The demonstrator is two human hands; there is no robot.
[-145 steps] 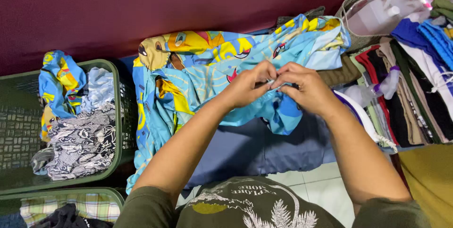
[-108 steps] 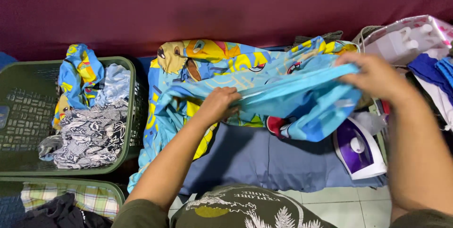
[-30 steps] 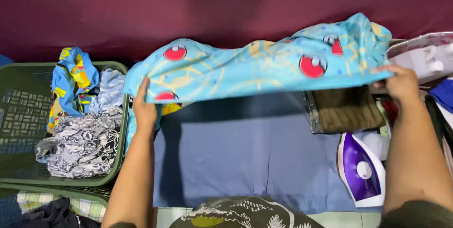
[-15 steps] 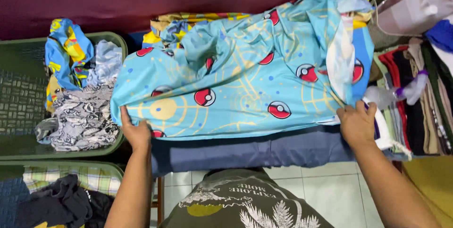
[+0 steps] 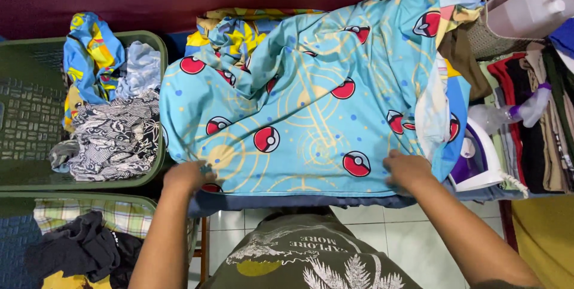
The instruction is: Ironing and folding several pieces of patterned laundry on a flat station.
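Observation:
A light blue sheet [image 5: 311, 109] printed with red-and-white balls and yellow rings lies spread over a dark blue padded board [image 5: 287, 200]. My left hand [image 5: 190, 175] presses on the sheet's near left edge. My right hand [image 5: 406, 169] rests on the near right edge, fingers curled on the cloth. The far part of the sheet is bunched and creased. A yellow and blue patterned cloth [image 5: 230, 26] shows behind it.
A green basket [image 5: 24, 169] at the left holds blue, yellow and black-and-white clothes. A second basket [image 5: 78, 241] below it holds dark and checked clothes. A purple and white iron [image 5: 478, 157] stands at the right, beside a spray bottle [image 5: 508, 112] and stacked folded clothes [image 5: 538, 115].
The sheet has come down from being held up and now lies spread over the board. Both hands moved to its near edge and slid slightly inward.

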